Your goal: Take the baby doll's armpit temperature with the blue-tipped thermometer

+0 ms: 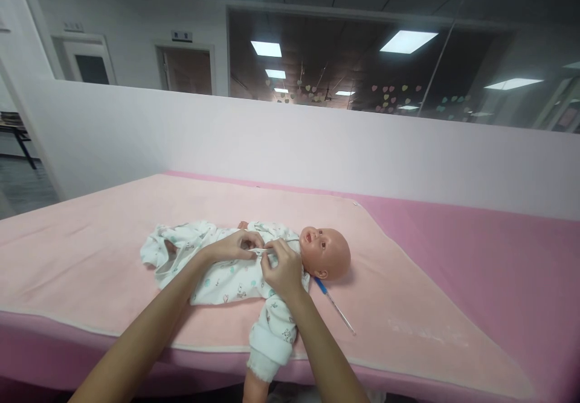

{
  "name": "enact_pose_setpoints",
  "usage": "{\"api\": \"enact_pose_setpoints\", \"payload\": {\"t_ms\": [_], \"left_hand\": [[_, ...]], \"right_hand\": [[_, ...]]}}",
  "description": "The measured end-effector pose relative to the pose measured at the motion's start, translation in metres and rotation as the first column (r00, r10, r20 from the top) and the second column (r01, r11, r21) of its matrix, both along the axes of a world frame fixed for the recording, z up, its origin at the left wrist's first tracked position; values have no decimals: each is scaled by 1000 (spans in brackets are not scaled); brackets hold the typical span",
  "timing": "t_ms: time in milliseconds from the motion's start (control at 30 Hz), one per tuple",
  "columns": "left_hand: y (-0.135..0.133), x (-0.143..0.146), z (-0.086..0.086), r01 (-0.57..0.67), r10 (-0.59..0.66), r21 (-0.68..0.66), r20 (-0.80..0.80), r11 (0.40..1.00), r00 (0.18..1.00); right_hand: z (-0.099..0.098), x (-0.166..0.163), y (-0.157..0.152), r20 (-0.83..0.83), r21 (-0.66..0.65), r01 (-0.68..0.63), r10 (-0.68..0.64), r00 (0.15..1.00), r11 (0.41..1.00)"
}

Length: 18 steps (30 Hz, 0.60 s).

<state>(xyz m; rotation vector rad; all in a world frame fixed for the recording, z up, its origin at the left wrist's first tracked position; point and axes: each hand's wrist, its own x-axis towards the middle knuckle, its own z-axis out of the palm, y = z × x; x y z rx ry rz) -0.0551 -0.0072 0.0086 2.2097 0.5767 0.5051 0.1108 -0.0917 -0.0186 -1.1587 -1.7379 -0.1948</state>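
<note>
A baby doll [334, 251] lies on its back, its head to the right, dressed in a white patterned baby romper [231, 285]. Over the doll's chest my left hand [236, 245] pinches the front of the romper, thumb and fingers closed on the cloth. Right beside it, my right hand [284, 265] grips the same bit of fabric near the collar. A fastener between the fingertips is too small to make out. One doll sleeve [272, 333] reaches toward me, its cuff folded back, with the arm hanging over the near edge.
Near the doll's head lies a slim stick with a blue end and a clear shaft [338, 309], perhaps a thermometer. Beneath everything is a peach mat [389, 294] over a pink padded surface [480, 258]. A low white wall [272, 143] runs behind.
</note>
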Motion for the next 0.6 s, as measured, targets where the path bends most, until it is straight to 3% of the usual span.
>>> {"api": "enact_pose_setpoints", "payload": {"t_ms": [600], "left_hand": [[-5, 3, 4, 4, -1, 38, -66, 999, 998]], "right_hand": [[-1, 0, 0, 2, -12, -4, 4, 1000, 1000]]}}
